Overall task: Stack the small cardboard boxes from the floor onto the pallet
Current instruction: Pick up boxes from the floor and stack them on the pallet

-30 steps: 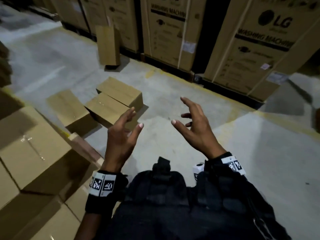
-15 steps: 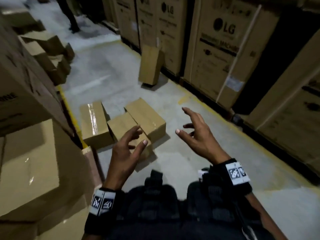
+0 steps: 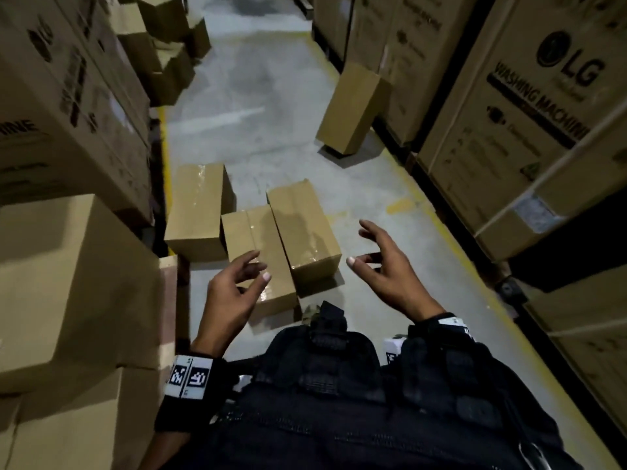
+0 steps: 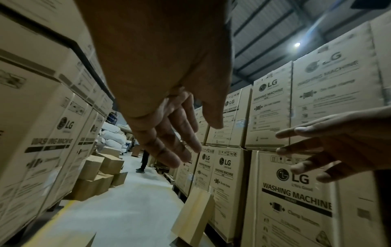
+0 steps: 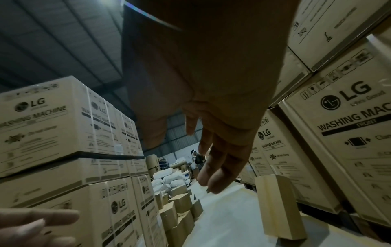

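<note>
1. Left hand [image 3: 234, 293] held out in the air, palm inward, fingers loosely spread, holding nothing.
2. Right hand [image 3: 390, 266] likewise raised, fingers spread, empty.

Concrete floor [image 3: 271, 106]: three small boxes [image 3: 261, 245] flat, one box [image 3: 353, 106] upright.

Pallet hidden under stacked boxes [image 3: 68, 283], distant person [image 4: 145, 160] too small, washing-machine cartons [image 3: 529, 106] cropped
</note>
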